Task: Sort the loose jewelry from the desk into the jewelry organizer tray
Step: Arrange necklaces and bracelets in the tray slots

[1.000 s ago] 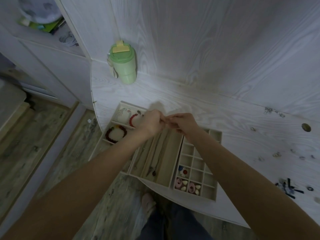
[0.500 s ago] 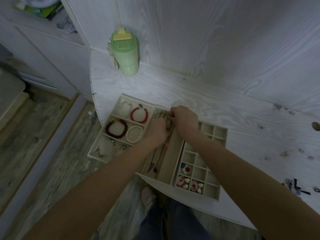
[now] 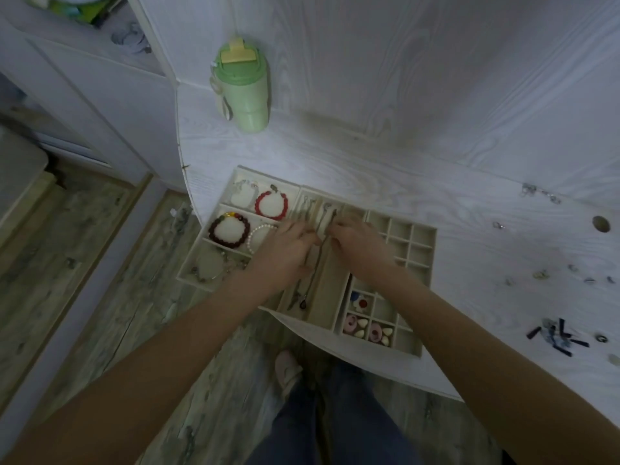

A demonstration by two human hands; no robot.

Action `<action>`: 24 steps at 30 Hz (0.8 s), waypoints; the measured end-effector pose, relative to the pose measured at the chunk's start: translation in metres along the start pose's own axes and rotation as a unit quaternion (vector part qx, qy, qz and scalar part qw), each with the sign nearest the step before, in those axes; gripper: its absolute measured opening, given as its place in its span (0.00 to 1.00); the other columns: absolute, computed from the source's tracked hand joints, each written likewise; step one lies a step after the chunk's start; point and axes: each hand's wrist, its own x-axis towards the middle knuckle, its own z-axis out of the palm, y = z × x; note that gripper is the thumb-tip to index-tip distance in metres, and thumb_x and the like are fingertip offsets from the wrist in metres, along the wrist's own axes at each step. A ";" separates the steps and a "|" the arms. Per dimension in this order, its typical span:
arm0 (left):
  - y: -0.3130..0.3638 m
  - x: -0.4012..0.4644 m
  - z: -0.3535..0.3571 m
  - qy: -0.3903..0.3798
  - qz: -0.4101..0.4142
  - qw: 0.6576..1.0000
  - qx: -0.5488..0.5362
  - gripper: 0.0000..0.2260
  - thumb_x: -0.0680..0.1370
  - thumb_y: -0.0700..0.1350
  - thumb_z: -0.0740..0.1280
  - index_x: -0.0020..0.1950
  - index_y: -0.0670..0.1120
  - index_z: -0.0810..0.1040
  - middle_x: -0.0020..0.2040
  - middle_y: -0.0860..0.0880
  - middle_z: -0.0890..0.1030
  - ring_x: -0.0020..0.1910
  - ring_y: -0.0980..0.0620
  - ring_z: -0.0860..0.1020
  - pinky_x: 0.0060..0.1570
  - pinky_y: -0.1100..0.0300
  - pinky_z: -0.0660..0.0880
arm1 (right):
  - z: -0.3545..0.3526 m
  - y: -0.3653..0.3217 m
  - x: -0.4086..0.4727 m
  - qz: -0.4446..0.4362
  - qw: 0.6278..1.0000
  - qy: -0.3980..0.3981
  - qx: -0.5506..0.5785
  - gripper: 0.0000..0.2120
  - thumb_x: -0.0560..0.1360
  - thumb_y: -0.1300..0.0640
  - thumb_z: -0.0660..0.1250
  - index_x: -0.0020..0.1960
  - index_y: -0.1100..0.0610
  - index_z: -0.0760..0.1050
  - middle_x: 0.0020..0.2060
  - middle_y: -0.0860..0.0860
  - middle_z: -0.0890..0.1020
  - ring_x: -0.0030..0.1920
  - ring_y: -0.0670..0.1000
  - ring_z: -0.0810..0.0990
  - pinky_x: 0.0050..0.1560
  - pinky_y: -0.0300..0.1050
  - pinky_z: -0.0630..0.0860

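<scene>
The beige jewelry organizer tray [image 3: 432, 263] lies at the desk's front-left corner. A thin necklace [image 3: 315, 273] runs along one of its long middle slots, pendant toward me. My left hand [image 3: 285, 253] and my right hand [image 3: 357, 245] are both low over that slot, fingertips pinching the chain near its far end. The left compartments hold a red bracelet [image 3: 271, 205], a dark bead bracelet [image 3: 229, 230] and a pearl bracelet [image 3: 260, 234]. Small pink and white pieces [image 3: 365, 327] fill some of the grid cells on the right.
Loose small jewelry [image 3: 540, 273] and dark clips [image 3: 557, 335] are scattered on the white desk at the right. More pieces [image 3: 536, 193] lie near the back wall. A green cup [image 3: 242, 88] stands at the back left. The desk edge curves just in front of the tray.
Both hands came down from above the tray into the long middle slot, laying the necklace along it. The bracelets, covered a second ago, are now in sight.
</scene>
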 end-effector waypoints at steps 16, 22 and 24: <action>0.009 -0.019 0.024 -0.104 -0.075 0.970 0.208 0.50 0.71 0.64 0.66 0.77 0.45 0.36 0.75 0.43 0.31 0.73 0.43 0.29 0.71 0.44 0.33 | 0.012 -0.023 -0.019 -0.044 0.987 -0.090 -0.130 0.18 0.82 0.54 0.52 0.69 0.53 0.70 0.72 0.48 0.68 0.76 0.48 0.54 0.74 0.56 0.37; 0.010 -0.021 0.023 -0.116 -0.059 0.969 0.208 0.50 0.71 0.64 0.66 0.77 0.44 0.36 0.76 0.44 0.33 0.74 0.44 0.31 0.73 0.43 0.36 | 0.012 -0.024 -0.023 -0.040 0.986 -0.087 -0.133 0.18 0.82 0.54 0.52 0.70 0.54 0.69 0.72 0.48 0.67 0.76 0.48 0.54 0.74 0.55 0.39; 0.010 -0.020 0.019 -0.110 -0.054 0.975 0.184 0.49 0.72 0.64 0.66 0.77 0.46 0.38 0.77 0.45 0.35 0.74 0.45 0.32 0.73 0.45 0.36 | 0.009 -0.024 -0.021 -0.035 0.987 -0.081 -0.134 0.18 0.82 0.54 0.52 0.71 0.54 0.67 0.72 0.49 0.67 0.76 0.49 0.54 0.74 0.55 0.40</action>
